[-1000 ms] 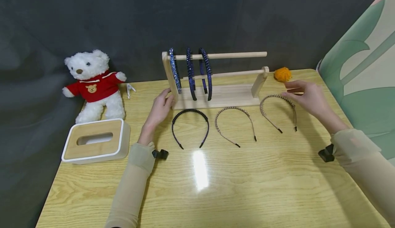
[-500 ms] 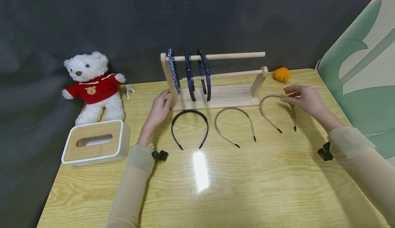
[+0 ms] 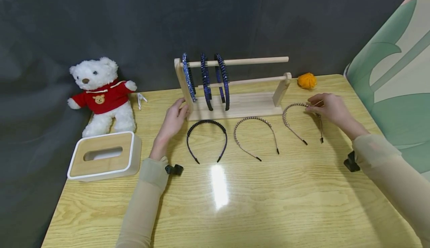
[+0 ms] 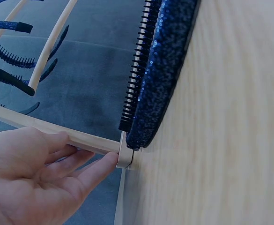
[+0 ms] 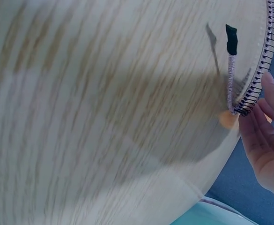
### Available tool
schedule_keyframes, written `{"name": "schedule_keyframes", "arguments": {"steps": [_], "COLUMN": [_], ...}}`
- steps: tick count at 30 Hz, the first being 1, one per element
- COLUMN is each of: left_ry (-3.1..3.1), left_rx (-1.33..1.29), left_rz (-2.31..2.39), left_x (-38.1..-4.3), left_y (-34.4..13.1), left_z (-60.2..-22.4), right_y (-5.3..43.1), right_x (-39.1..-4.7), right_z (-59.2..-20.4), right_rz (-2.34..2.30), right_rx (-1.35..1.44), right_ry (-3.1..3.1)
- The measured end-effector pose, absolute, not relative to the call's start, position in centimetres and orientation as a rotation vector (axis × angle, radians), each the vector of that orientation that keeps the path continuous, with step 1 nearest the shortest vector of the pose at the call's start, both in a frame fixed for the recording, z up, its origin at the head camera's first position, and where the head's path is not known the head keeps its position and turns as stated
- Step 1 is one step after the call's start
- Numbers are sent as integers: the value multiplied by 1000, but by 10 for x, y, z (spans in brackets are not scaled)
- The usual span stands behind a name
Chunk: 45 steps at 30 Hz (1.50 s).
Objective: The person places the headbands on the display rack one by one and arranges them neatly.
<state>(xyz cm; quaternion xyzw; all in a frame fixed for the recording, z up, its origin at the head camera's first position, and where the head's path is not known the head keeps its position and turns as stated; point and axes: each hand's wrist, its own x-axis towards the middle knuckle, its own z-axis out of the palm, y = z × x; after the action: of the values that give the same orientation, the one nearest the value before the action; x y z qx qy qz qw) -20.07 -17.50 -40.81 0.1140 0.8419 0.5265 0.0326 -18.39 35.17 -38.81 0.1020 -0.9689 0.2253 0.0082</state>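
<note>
My left hand (image 3: 174,118) grips the left end of a wooden headband rack (image 3: 250,104), thumb on one side and fingers on the other. Three blue sequined headbands hang from its upper bar, the leftmost a lighter glittery headband (image 3: 189,78). My right hand (image 3: 330,108) pinches the upper right part of a thin pinkish spiral-wrapped headband (image 3: 285,118). Its black-tipped end stands off its shadow in the right wrist view. Side by side in front of the rack lie a black headband (image 3: 206,121) and another pinkish headband (image 3: 250,118).
A white teddy bear (image 3: 106,100) in a red top sits at the left, behind a tissue box (image 3: 129,162) with a wooden lid. Near the bear lies a small white clip (image 3: 140,100). An orange ball (image 3: 307,80) rests beyond the rack's right end.
My right hand has moved a little down and closer to the right headband, its fingertips closing on the band. My left hand stays at the rack's left end.
</note>
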Motion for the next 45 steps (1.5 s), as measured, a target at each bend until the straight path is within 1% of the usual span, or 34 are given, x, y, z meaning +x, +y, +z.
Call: {"name": "schedule_keyframes", "arguments": {"steps": [19,29,37,45], "left_ry": [2571,2560,2544,2558], "left_rx": [350,363,367,350], "left_rz": [1648,1662,1676,1663], "left_x": [-199,-201,-202,-201], "left_y": [-174,-172,-173,-176], "left_z": [-407,-410,-410,-409], "right_y": [349,349,350,351], "right_x": [-190,-187,-183,-183], "right_z": [-394,-397,-398,-396], "right_rz": [568,481,491,540], "right_rx": [343,364,383,337], "right_ry": [-3038,-3000,-2940,-2941]}}
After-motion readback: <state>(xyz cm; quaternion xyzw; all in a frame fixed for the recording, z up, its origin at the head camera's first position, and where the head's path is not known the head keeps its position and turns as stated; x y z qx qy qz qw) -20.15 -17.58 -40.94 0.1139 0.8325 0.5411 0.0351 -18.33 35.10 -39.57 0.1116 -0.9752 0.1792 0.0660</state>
